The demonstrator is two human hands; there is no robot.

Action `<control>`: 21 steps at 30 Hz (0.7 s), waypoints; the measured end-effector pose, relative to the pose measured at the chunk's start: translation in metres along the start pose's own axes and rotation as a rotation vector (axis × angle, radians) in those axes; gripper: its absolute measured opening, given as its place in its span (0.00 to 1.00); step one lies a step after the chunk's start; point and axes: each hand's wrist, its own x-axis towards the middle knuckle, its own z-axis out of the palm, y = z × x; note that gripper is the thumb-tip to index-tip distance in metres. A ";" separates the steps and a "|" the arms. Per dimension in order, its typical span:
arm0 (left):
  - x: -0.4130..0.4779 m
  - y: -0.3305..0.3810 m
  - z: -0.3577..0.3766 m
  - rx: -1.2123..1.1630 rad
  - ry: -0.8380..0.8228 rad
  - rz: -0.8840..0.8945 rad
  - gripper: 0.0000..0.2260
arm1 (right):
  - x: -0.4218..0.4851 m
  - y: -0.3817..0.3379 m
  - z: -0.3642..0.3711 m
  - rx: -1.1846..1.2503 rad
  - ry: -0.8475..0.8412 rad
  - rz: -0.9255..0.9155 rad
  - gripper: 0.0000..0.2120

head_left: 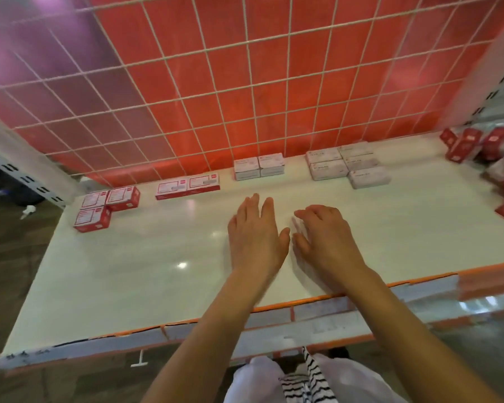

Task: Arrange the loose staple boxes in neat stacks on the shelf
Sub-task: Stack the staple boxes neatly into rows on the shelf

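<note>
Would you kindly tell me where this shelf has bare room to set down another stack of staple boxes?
The front of the white shelf is bare left of the left hand, up to the red boxes, and right of the right hand, in front of the grey boxes. The far right, with the loose pile, is crowded.

Along the back of the shelf (pixel 128 271), before the grid (pixel 216 82), sit stacked boxes (pixel 346 167); loose boxes (pixel 477 146) lie far right.
</note>
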 end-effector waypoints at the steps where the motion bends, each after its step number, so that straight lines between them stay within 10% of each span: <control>1: 0.002 0.013 0.004 -0.004 -0.011 0.015 0.28 | -0.001 0.010 -0.005 0.002 0.000 0.012 0.21; 21: 0.037 0.209 0.063 -0.038 -0.095 0.319 0.25 | -0.004 0.198 -0.086 0.032 0.163 0.241 0.24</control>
